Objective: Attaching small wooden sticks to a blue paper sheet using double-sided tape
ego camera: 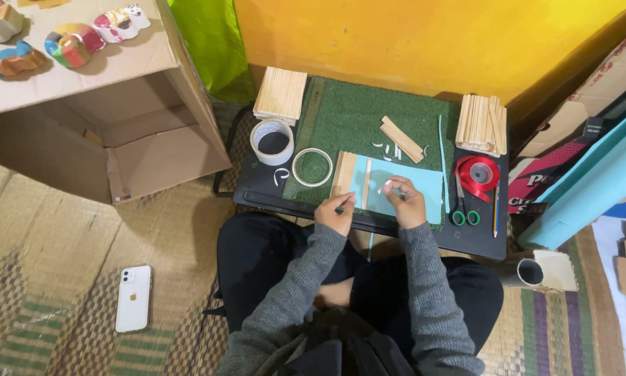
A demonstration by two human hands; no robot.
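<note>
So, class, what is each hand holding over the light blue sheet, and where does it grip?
The right hand pinches a small white strip by its end; the left hand presses the light blue sheet near its front edge.

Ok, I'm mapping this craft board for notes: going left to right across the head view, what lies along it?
White tape roll → thin tape ring → light blue sheet under both hands → red ribbon spool → pencil.

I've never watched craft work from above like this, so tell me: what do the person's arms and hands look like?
Both arms wear long grey ribbed-knit sleeves down to the wrists. The left hand and right hand are bare, with no gloves; no rings or watch can be made out.
</note>
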